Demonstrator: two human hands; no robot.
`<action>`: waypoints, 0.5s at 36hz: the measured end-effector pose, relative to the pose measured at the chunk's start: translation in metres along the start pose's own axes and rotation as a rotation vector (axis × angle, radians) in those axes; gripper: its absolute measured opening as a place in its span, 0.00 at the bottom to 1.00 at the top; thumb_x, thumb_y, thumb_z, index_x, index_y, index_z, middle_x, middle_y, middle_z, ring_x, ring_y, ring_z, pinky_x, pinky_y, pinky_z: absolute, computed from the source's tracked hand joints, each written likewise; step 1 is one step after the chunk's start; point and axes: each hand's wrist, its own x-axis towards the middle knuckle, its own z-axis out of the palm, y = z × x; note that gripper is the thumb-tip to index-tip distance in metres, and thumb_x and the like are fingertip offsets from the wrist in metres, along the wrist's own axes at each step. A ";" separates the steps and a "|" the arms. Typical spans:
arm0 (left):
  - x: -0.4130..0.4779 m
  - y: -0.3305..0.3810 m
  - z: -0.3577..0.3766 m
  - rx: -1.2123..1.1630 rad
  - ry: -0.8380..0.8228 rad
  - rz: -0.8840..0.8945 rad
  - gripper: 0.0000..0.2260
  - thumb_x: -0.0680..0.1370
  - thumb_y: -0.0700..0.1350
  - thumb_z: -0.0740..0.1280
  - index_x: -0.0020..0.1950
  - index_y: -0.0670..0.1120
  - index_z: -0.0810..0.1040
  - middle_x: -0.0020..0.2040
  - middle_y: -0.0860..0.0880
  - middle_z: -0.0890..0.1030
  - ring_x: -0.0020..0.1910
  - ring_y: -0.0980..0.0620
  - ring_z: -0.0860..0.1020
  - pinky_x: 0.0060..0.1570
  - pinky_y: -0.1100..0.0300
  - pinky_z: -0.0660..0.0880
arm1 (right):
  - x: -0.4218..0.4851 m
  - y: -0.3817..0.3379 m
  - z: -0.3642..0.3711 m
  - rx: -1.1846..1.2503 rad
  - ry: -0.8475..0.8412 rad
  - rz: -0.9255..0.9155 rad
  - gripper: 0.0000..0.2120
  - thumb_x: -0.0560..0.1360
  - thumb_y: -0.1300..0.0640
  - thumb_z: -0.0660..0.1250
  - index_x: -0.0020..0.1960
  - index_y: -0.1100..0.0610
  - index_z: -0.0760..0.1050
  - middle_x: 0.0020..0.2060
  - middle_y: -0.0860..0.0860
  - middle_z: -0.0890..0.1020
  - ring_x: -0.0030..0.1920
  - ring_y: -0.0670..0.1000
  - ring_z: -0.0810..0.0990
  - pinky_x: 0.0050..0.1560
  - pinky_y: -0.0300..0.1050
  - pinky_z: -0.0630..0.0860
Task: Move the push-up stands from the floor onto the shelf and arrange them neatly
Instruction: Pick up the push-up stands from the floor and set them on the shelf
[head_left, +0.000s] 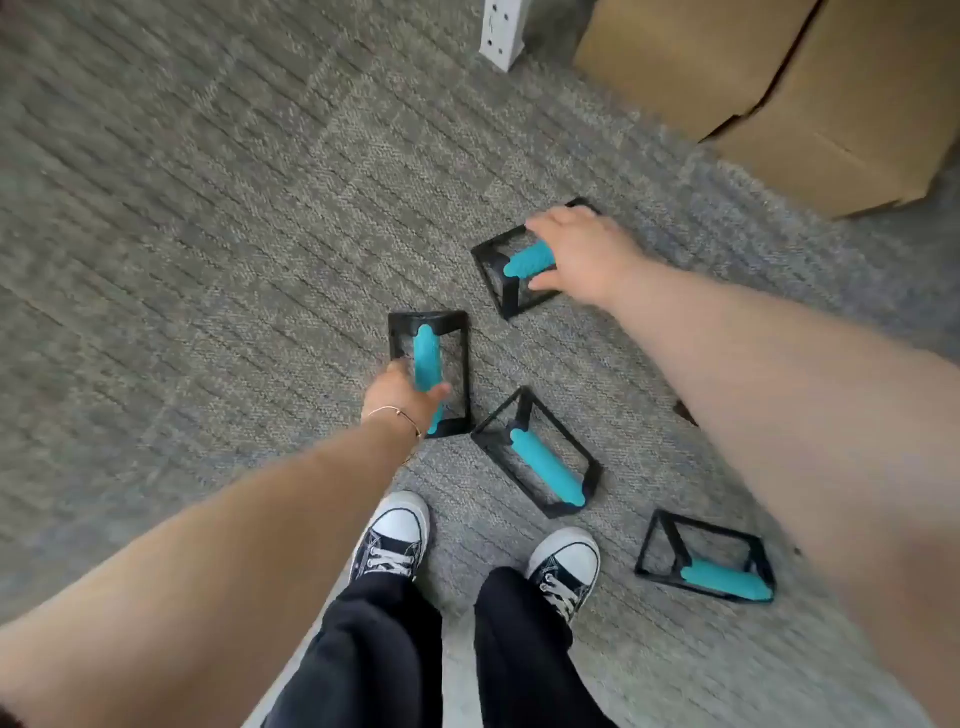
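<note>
Several push-up stands with black frames and teal grips lie on the grey carpet. My left hand is closed around the teal grip of the left stand. My right hand curls over the grip of the far stand, fingers wrapped on it. Both of these stands still rest on the floor. A third stand lies free just in front of my shoes. A fourth stand lies on its side at the lower right, partly behind my right forearm. No shelf is in view.
A large cardboard box stands at the top right. A white power strip block sits at the top centre. My two black-and-white sneakers stand at the bottom centre. Open carpet spreads to the left.
</note>
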 end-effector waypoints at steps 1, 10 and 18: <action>0.005 -0.001 0.005 -0.023 0.006 0.004 0.29 0.74 0.58 0.69 0.69 0.44 0.68 0.59 0.43 0.79 0.56 0.41 0.79 0.56 0.50 0.77 | 0.006 0.003 0.006 -0.019 -0.007 -0.023 0.36 0.72 0.44 0.72 0.74 0.54 0.62 0.71 0.55 0.69 0.69 0.60 0.67 0.69 0.58 0.66; 0.034 -0.012 0.033 -0.255 0.123 -0.042 0.23 0.74 0.54 0.71 0.66 0.46 0.75 0.58 0.47 0.82 0.54 0.45 0.80 0.57 0.51 0.77 | 0.044 0.022 0.046 -0.195 -0.061 -0.076 0.27 0.72 0.59 0.71 0.70 0.57 0.69 0.64 0.58 0.76 0.64 0.62 0.73 0.64 0.56 0.72; 0.037 -0.017 0.033 -0.268 0.129 -0.025 0.22 0.73 0.55 0.72 0.64 0.48 0.76 0.55 0.49 0.83 0.50 0.47 0.81 0.52 0.53 0.79 | 0.048 0.029 0.051 -0.292 0.039 -0.150 0.17 0.73 0.63 0.68 0.61 0.60 0.74 0.55 0.59 0.80 0.56 0.61 0.77 0.55 0.55 0.75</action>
